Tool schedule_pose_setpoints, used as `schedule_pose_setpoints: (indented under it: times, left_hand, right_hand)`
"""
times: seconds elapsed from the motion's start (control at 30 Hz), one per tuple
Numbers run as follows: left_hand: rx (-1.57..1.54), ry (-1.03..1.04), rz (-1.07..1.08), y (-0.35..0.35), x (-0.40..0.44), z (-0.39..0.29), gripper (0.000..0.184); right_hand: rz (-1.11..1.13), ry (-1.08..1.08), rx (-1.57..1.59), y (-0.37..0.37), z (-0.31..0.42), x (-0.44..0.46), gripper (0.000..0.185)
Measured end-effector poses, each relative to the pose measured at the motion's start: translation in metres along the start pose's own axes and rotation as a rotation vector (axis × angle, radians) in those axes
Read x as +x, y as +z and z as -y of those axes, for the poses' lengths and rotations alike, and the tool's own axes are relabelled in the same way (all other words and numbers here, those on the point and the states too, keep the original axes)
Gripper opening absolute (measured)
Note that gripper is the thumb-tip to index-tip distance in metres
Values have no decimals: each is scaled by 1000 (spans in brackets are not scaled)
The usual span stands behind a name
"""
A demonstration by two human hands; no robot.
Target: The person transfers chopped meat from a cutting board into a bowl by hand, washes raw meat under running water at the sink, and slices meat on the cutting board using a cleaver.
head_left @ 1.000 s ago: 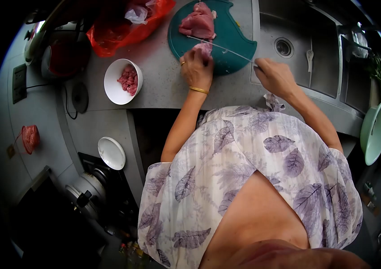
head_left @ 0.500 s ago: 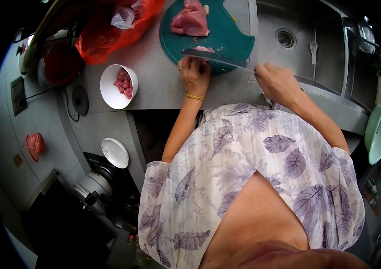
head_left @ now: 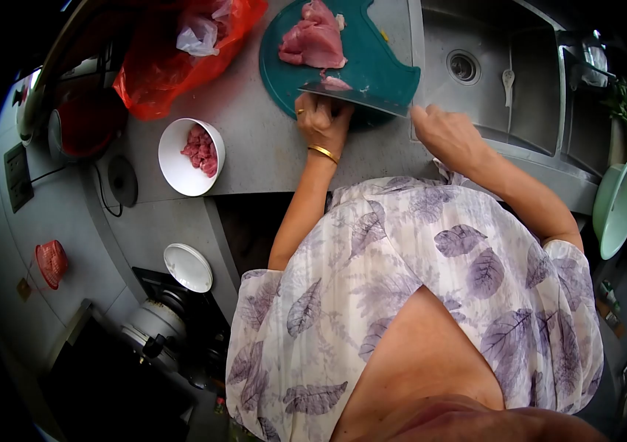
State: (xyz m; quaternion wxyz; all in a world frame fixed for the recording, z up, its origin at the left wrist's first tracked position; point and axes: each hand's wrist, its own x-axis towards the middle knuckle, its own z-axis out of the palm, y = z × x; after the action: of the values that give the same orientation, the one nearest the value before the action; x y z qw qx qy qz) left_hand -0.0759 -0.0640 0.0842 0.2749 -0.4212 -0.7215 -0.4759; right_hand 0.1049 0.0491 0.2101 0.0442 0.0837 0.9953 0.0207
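My right hand [head_left: 450,136] is closed around the handle of a kitchen knife [head_left: 361,97], its broad blade reaching left over the near part of a green cutting board [head_left: 380,62]. Curled at the board's near edge, my left hand [head_left: 323,121] has its fingertips partly hidden at the blade, against a small piece of meat [head_left: 336,83]. The part of that piece under the fingers is out of sight. Farther back on the board lies a large chunk of raw pink meat [head_left: 315,38]. Left of my left hand, a white bowl [head_left: 173,162] holds cut meat pieces [head_left: 200,151].
A red plastic bag [head_left: 151,85] lies at the back left of the counter. To the right is a steel sink [head_left: 450,33] with a white spoon [head_left: 508,87] in it. A pale green basin [head_left: 617,210] stands far right. White plates [head_left: 188,267] and a pot [head_left: 155,324] are lower left.
The knife blade has tilted, showing more of its flat face, and my right hand has shifted slightly left. My left hand stays at the small meat piece. The whole view has turned a little.
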Motion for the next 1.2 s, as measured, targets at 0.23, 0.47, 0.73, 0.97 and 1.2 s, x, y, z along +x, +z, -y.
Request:
schedule_pose_setpoints:
  times: [0.23, 0.47, 0.73, 0.97, 1.2]
  left_hand:
    - [11, 54, -66, 6, 11, -4, 31]
    - [-19, 53, 78, 3, 4, 16, 41]
    - [-2, -78, 173, -38, 15, -26, 27]
    - [-238, -398, 10, -47, 26, -6, 5]
    - [-356, -62, 714, -31, 98, 8, 25]
  right_hand:
    - [-154, -104, 141, 10, 6, 53, 13]
    - [-479, -296, 103, 30, 23, 113, 27]
    - [34, -9, 70, -50, -7, 3, 10]
    - [-3, 13, 23, -41, -16, -43, 11]
    - [34, -2, 36, -40, -29, -48, 15]
